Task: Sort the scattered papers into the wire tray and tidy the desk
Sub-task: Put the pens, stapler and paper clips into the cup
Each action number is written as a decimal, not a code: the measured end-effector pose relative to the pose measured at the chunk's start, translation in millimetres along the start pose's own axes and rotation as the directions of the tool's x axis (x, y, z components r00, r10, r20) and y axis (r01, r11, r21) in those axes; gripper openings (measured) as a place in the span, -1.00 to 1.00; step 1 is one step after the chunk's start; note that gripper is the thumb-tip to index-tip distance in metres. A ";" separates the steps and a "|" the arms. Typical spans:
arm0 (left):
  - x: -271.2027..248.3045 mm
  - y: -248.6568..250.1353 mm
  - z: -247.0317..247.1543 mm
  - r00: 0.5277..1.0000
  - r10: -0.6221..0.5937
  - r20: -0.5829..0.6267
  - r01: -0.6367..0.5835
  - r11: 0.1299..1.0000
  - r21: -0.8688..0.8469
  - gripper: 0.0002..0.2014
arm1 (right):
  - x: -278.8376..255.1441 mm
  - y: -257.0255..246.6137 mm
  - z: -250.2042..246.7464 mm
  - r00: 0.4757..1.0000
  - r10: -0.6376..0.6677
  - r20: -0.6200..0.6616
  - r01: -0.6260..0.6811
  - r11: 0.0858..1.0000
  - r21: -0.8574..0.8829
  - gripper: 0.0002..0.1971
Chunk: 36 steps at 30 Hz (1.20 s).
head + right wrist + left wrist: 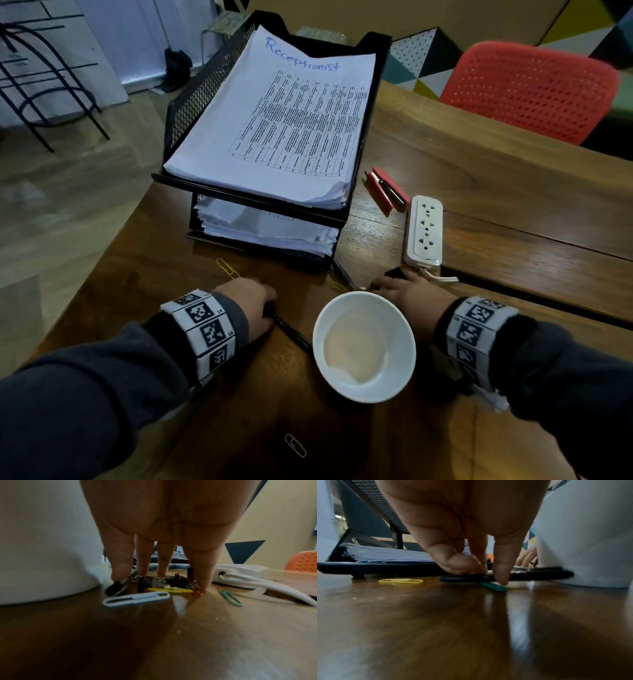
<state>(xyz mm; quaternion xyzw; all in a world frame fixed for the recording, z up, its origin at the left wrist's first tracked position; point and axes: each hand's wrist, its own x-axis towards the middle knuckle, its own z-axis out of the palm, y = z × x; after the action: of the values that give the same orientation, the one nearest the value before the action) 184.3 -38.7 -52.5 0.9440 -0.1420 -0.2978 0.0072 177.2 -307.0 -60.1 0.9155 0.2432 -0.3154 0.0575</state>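
Cup (364, 346) sat lower centre. Papers (274, 116) already filled tray (185, 102), upper centre. Left hand (251, 305) pinched pen (294, 337); right hand (407, 291), fingers straight, raked clips (135, 599). Small clutter left.

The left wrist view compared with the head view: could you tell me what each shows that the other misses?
Only the left wrist view shows a green paper clip under the black pen that the left hand's fingers pinch. Only the head view shows the "Receptionist" sheet, red stapler and power strip. Both show the wire tray, white cup and yellow paper clip.
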 end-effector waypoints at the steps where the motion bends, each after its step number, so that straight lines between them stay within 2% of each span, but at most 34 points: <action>1: -1.3 1.3 -2.4 1.000 0.001 -0.010 -0.001 1.000 -0.026 -0.60 | -5.2 -2.3 -1.3 1.000 -0.019 -0.004 0.019 1.000 -0.018 -0.44; 2: -2.2 0.4 -5.2 0.999 -0.016 -0.033 0.014 0.998 -0.069 -0.60 | -9.9 -2.9 -6.8 0.999 -0.004 -0.039 0.004 1.000 0.005 -0.49; 4: -0.2 -8.6 -10.3 0.989 -0.104 -0.104 0.090 0.987 -0.132 -0.58 | -13.4 0.6 -24.5 0.977 0.079 -0.196 -0.063 0.994 0.088 -0.60; 5: 2.3 -15.1 -12.2 0.977 -0.160 -0.138 0.142 0.981 -0.136 -0.56 | -10.3 4.9 -34.0 0.950 0.146 -0.276 -0.111 0.984 0.140 -0.62; 7: 8.0 -29.0 -13.9 0.952 -0.268 -0.146 0.255 0.961 -0.104 -0.49 | 3.2 17.9 -54.3 0.891 0.289 -0.351 -0.203 0.943 0.262 -0.61; 8: 10.4 -33.1 -13.4 0.945 -0.306 -0.116 0.296 0.950 -0.095 -0.47 | 13.2 25.4 -63.0 0.864 0.347 -0.365 -0.248 0.923 0.293 -0.57; 10: 13.5 -34.4 -8.7 0.952 -0.303 -0.046 0.298 0.950 -0.090 -0.44 | 35.3 41.0 -78.6 0.823 0.445 -0.353 -0.336 0.882 0.330 -0.43; 14: 11.0 -28.9 4.2 0.978 -0.199 -0.062 0.196 0.979 -0.055 -0.46 | 74.4 65.9 -86.3 0.806 0.552 -0.214 -0.460 0.811 0.361 -0.21; 18: 7.0 -30.1 6.1 0.985 -0.156 -0.077 0.151 0.986 -0.068 -0.43 | 97.4 71.4 -73.2 0.830 0.524 -0.190 -0.454 0.833 0.315 -0.33; 19: 5.7 -30.7 4.8 0.987 -0.144 -0.069 0.137 0.987 -0.088 -0.40 | 96.8 68.3 -72.6 0.834 0.522 -0.180 -0.441 0.826 0.351 -0.39; 21: 3.2 -30.5 3.3 0.996 -0.084 -0.041 0.079 0.990 -0.113 -0.35 | 93.2 61.3 -70.0 0.853 0.484 -0.196 -0.422 0.860 0.287 -0.48; 25: -0.9 -21.0 5.9 0.999 0.035 0.022 -0.034 0.998 -0.046 -0.42 | 64.2 37.4 -65.6 0.916 0.381 -0.127 -0.358 0.918 0.171 -0.52; 27: 0.9 -16.3 6.6 0.999 0.039 0.000 -0.039 0.999 0.006 -0.51 | 42.2 23.1 -59.1 0.937 0.339 -0.081 -0.321 0.931 0.173 -0.57; 32: 3.9 -14.4 4.4 0.999 0.051 -0.002 -0.051 0.994 0.096 -0.61 | -2.9 -4.0 -23.8 0.972 0.218 -0.089 -0.202 0.966 0.163 -0.63; 36: -4.7 -8.4 5.2 0.995 0.081 0.056 -0.088 0.987 0.138 -0.59 | -29.1 -23.5 -4.6 0.947 0.310 -0.080 -0.275 0.915 0.296 -0.60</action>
<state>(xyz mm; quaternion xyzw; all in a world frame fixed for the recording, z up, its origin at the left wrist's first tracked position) 179.8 -29.0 -55.0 0.9275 -0.2028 -0.3101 -0.0499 148.6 -297.1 -37.7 0.9583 0.0592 -0.2764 -0.0417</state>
